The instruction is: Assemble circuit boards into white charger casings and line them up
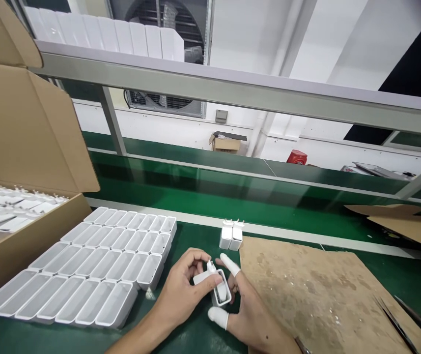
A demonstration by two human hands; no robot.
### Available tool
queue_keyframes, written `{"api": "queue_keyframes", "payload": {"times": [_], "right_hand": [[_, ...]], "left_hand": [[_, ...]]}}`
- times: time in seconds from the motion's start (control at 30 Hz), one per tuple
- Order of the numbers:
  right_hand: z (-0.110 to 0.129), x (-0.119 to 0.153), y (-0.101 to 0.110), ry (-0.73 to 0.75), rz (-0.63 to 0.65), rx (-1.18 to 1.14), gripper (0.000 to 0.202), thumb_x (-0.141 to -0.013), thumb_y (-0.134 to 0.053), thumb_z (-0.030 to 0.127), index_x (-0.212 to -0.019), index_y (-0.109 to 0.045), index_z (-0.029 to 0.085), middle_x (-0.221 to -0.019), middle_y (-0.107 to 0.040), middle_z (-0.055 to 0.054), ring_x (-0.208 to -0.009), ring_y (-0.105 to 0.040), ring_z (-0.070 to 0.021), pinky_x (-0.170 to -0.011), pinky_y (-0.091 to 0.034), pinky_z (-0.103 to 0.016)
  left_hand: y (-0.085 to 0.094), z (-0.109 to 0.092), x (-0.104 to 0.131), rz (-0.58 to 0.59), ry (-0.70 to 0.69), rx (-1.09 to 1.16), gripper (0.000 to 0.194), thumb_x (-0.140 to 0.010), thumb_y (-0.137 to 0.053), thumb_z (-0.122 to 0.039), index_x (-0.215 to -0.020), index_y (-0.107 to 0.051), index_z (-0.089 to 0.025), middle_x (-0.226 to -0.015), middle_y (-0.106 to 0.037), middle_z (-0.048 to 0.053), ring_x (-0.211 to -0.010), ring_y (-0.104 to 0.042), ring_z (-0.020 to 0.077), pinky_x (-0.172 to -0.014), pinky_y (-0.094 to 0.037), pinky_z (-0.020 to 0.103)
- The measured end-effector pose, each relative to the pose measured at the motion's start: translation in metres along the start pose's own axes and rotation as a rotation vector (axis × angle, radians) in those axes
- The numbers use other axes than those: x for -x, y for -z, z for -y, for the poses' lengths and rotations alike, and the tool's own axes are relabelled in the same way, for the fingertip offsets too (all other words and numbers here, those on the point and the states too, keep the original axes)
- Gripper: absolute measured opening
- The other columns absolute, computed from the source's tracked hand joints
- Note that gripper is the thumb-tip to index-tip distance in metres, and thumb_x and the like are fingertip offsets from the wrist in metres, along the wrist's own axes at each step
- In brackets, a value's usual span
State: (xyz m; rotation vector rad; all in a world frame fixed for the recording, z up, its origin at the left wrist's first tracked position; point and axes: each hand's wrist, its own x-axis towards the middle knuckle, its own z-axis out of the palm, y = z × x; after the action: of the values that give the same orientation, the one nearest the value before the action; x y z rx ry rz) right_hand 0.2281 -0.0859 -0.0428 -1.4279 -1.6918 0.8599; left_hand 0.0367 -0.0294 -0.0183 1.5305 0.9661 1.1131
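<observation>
In front of me a white rectangular charger housing (228,298) stands with its open end up, something white inside it. My right hand (251,307) is closed around its side, white finger cots on the thumb and index finger. My left hand (184,281) pinches a white plug cover (210,267) with pins over the housing, thumb pressing near the rim. Whether the two parts are joined cannot be seen. Just beyond stand two white chargers (231,236) with their plug pins upward.
Rows of open white housings (85,300) cover the left of the green bench. A cardboard box (29,236) of white plug parts (14,206) is at far left. At right lies a stained cardboard sheet (298,290) with tweezers (394,322). A shelf rail (232,91) crosses above.
</observation>
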Motion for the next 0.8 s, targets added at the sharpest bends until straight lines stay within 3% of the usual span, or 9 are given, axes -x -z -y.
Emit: {"api": "queue_keyframes", "payload": {"times": [0.1,0.23,0.33,0.47,0.53,0.6,0.7,0.8], "right_hand": [[-0.003,0.0,0.0,-0.02,0.076,-0.102,0.099,-0.076,-0.083,0.028,-0.161,-0.032,0.03,-0.122,-0.069,-0.007,-0.103,-0.071,-0.0281,-0.096,-0.06,-0.047],[-0.003,-0.002,0.0,0.022,0.036,-0.093,0.098,-0.076,-0.086,0.034,-0.159,-0.035,0.028,-0.136,-0.065,-0.012,-0.121,-0.066,-0.0331,-0.103,-0.056,-0.051],[-0.001,-0.002,0.001,0.008,0.056,-0.088,0.098,-0.079,-0.084,0.04,-0.16,-0.031,0.027,-0.141,-0.062,-0.013,-0.129,-0.061,-0.0345,-0.108,-0.052,-0.055],[0.002,-0.002,0.003,-0.069,0.079,-0.075,0.103,-0.079,-0.082,0.047,-0.162,-0.024,0.029,-0.144,-0.059,-0.013,-0.134,-0.057,-0.0362,-0.111,-0.048,-0.059],[0.001,-0.003,0.003,-0.069,0.082,-0.055,0.102,-0.078,-0.082,0.046,-0.162,-0.025,0.03,-0.146,-0.058,-0.013,-0.135,-0.056,-0.0375,-0.11,-0.048,-0.061],[0.0,-0.004,0.002,-0.047,0.075,-0.025,0.102,-0.075,-0.084,0.04,-0.161,-0.029,0.029,-0.146,-0.058,-0.014,-0.134,-0.056,-0.0387,-0.11,-0.047,-0.061],[-0.001,-0.004,0.003,-0.013,0.075,0.013,0.103,-0.073,-0.081,0.031,-0.161,-0.029,0.025,-0.139,-0.062,-0.016,-0.126,-0.061,-0.039,-0.107,-0.05,-0.061],[0.0,-0.004,0.004,0.032,0.08,0.025,0.102,-0.074,-0.078,0.029,-0.162,-0.027,0.023,-0.142,-0.061,-0.016,-0.126,-0.061,-0.038,-0.106,-0.051,-0.058]], "left_hand": [[0.001,-0.005,0.005,0.069,-0.009,0.105,0.037,-0.084,-0.083,-0.042,-0.092,-0.054,-0.021,-0.108,-0.062,0.004,-0.073,-0.054,0.0116,-0.072,-0.051,0.027],[0.008,-0.013,0.008,0.364,-0.069,0.127,0.028,-0.091,-0.076,-0.041,-0.084,-0.061,-0.018,-0.123,-0.064,0.011,-0.08,-0.061,0.0143,-0.073,-0.052,0.028],[0.015,-0.022,0.006,0.463,-0.112,-0.051,0.018,-0.087,-0.08,-0.035,-0.097,-0.077,-0.021,-0.133,-0.064,0.012,-0.084,-0.067,0.018,-0.077,-0.056,0.031],[0.019,-0.033,0.003,0.553,-0.127,-0.189,0.02,-0.098,-0.067,-0.035,-0.11,-0.082,-0.03,-0.138,-0.067,0.01,-0.102,-0.072,0.0266,-0.098,-0.057,0.043],[0.017,-0.032,0.002,0.542,-0.129,-0.201,0.017,-0.095,-0.073,-0.035,-0.107,-0.083,-0.03,-0.135,-0.069,0.009,-0.11,-0.071,0.029,-0.102,-0.056,0.044],[0.012,-0.026,0.002,0.449,-0.181,-0.228,0.017,-0.085,-0.085,-0.031,-0.101,-0.08,-0.027,-0.129,-0.071,0.009,-0.114,-0.07,0.0298,-0.101,-0.056,0.042],[0.006,-0.015,0.002,0.32,-0.344,-0.327,0.026,-0.077,-0.091,-0.027,-0.092,-0.07,-0.023,-0.123,-0.071,0.009,-0.112,-0.068,0.0276,-0.097,-0.056,0.04],[0.005,-0.009,0.002,0.323,-0.523,-0.435,0.026,-0.083,-0.088,-0.03,-0.094,-0.066,-0.022,-0.122,-0.069,0.01,-0.108,-0.068,0.0253,-0.094,-0.055,0.038]]}}
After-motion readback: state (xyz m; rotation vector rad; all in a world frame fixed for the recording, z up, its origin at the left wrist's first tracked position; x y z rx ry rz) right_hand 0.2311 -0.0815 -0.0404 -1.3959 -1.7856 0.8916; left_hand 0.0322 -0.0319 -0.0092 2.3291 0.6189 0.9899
